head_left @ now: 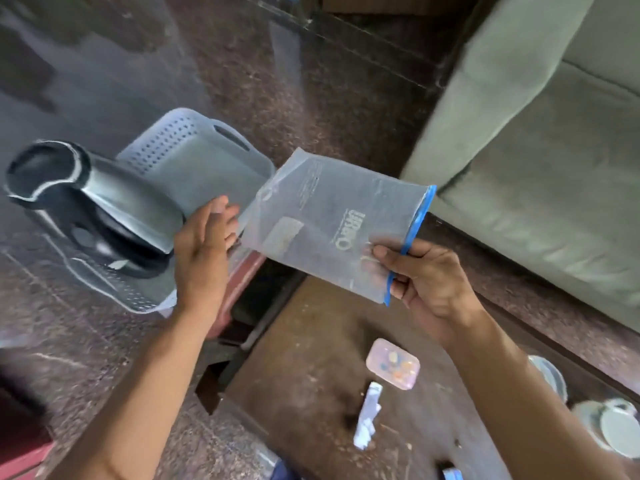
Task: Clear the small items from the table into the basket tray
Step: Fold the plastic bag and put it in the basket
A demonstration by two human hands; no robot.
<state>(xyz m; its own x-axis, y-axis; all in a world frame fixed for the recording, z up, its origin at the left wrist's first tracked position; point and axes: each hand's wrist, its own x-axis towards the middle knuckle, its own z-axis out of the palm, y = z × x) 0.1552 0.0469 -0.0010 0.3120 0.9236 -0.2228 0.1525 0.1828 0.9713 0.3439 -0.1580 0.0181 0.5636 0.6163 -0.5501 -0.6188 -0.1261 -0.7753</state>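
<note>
- Zip bag point(332, 223): clear plastic, blue seal strip; held in the air just right of the basket tray, not touching it.
- Right hand point(429, 282): pinched shut on the bag's blue-strip edge; the bag's body extends from the fingers toward the tray.
- Left hand point(204, 251): fingers spread, holding nothing, at the tray's near right rim.
- Basket tray point(194, 157): grey, perforated, holds a dark kettle-like vessel point(90, 206).
- Pink lidded box point(393, 363): on the wooden table point(311, 341), well below-right of the tray.
- Crumpled white wrapper point(367, 414): just beyond the box, farther from the tray.
</note>
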